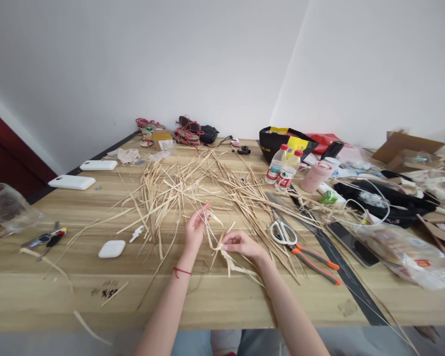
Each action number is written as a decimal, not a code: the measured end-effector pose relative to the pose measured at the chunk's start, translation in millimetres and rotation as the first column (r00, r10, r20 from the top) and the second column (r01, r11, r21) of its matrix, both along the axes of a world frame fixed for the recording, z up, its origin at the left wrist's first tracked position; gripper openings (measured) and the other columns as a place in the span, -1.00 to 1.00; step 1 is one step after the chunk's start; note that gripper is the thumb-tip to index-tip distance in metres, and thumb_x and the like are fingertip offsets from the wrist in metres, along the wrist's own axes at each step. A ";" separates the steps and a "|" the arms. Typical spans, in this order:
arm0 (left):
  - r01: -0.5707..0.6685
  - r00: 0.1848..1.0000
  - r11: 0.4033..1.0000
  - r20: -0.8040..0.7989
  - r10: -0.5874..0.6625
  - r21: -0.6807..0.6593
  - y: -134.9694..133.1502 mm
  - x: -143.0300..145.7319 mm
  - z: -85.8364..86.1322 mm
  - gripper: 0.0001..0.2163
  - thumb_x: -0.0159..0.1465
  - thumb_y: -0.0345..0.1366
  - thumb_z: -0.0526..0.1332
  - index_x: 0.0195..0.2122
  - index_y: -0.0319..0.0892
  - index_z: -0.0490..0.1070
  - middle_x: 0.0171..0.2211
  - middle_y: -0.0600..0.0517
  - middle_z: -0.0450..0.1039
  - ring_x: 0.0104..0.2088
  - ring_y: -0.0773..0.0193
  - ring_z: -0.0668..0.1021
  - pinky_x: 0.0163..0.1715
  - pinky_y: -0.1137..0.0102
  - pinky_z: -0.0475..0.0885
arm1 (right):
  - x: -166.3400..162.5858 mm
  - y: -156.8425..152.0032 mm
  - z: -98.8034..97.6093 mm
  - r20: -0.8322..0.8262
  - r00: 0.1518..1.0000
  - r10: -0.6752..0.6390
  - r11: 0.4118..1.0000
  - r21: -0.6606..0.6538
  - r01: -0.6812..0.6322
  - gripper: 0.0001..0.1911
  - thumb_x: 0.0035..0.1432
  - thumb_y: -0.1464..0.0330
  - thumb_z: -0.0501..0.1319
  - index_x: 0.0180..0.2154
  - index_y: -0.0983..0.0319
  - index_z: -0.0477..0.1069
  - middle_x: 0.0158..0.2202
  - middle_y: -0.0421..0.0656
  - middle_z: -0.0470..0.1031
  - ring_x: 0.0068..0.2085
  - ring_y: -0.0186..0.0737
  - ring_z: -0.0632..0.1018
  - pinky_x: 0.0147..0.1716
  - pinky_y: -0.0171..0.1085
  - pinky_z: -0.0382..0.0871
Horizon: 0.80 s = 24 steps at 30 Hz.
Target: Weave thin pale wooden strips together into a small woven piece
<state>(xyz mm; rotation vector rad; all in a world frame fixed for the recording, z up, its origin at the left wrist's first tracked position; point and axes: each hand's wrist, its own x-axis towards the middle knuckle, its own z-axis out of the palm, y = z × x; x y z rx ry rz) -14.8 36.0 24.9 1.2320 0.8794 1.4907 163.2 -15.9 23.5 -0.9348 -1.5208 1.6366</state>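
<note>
My left hand is closed in a pinch around a long thin silvery rod, which slants from the straw pile down toward my right hand. My right hand pinches a small woven bundle of pale straw strips at the rod's near end. Loose strip ends hang from the bundle over the table. Beyond both hands spreads a tangled heap of straw strips, with a second sheaf of strips to its right. How the rod meets the bundle is too small to tell.
Right of my hands lie white-handled scissors and orange-handled pliers. Farther right are a phone, two bottles, a pink cup and plastic bags. A white earphone case and small tools lie left.
</note>
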 end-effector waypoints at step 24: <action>0.187 0.979 0.934 0.133 -0.152 -0.304 -9.3 18.1 -9.6 -0.72 -0.04 -0.18 0.39 -0.37 -0.26 0.50 -0.38 -0.06 0.54 -0.34 0.24 0.55 -0.28 0.37 0.44 | -4.7 6.2 -0.1 -0.002 0.955 -0.298 0.910 0.302 0.284 -0.69 0.07 0.14 0.25 -0.30 0.26 0.52 -0.31 -0.11 0.55 -0.26 -0.17 0.51 -0.16 -0.20 0.34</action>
